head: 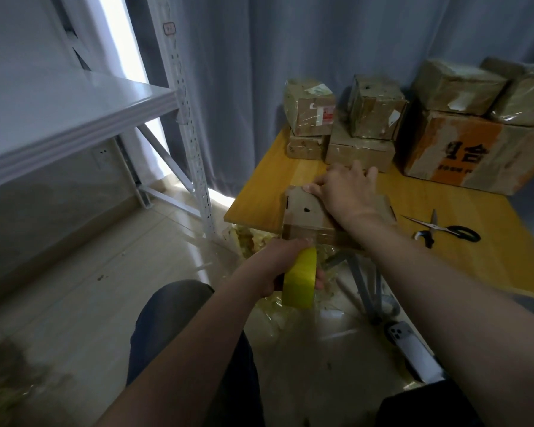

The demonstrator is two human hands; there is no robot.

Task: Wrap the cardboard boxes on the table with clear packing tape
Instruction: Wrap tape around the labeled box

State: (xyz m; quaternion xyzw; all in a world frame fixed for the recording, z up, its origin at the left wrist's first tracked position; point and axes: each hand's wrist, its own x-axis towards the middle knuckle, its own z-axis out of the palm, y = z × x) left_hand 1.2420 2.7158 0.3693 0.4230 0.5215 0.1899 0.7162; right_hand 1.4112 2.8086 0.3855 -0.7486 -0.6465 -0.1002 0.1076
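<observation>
the wooden worktop [463,211] carried the whole job. at its back right stood the largest box [463,152], printed in orange, with two medium boxes [457,84] [524,97] on top; all three showed a glossy, wrinkled skin, so i judged them already taped. left of them were two small stacks, one box [376,109] on a flatter one [359,154], and another box [309,109] on a low one [304,147]. these also shone with film, though the lower ones were too hidden to be sure.

the box in progress [302,211] sat at the near edge of the worktop, jutting a little over it. its top looked like bare cardboard, while a clear band of tape [324,235] ran across its near face. that suggested the first pass round it was only begun, with the top, the far side and the ends left to cover.

the right hand [342,189] lay spread flat on the box's top, pressing it down. the left hand [278,263] was wrapped round the tape roll [301,282], just below the near face, with the film drawn tight from roll to box.

scissors [444,231] lay on the worktop just right of the box, untouched, so the cut was not yet made. by my reckoning this was the last unwrapped box in view.
</observation>
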